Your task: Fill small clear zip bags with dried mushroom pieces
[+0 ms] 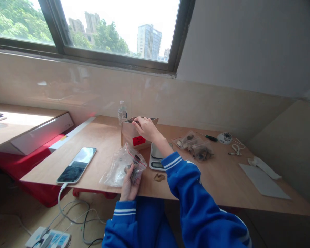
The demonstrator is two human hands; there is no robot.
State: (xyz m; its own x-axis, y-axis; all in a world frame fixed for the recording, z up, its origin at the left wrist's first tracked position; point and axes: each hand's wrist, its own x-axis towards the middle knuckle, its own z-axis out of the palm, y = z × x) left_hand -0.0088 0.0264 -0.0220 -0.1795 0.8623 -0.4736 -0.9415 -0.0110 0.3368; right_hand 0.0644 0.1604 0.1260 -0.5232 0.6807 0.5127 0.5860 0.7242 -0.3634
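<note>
My left hand point(131, 182) grips a clear zip bag point(137, 161) with a red seal line and some dark, dried-looking pieces in its corner. More clear plastic bags point(115, 170) lie flat beside it on the table. My right hand point(145, 128) reaches over the top of a brown cardboard box point(128, 134) with a red label; its fingers bend into the opening and the fingertips are hidden. Under my right forearm sits a white digital scale point(156, 160), partly covered. A brown dried piece point(159, 177) rests on the table in front of the scale.
Filled zip bags point(196, 146) lie right of the scale. Farther right are a green-handled screwdriver point(211, 138), a white dome camera point(224, 138) with cable, and a white sheet point(263, 181). A charging phone point(76, 165) lies left; a bottle point(122, 112) stands behind the box.
</note>
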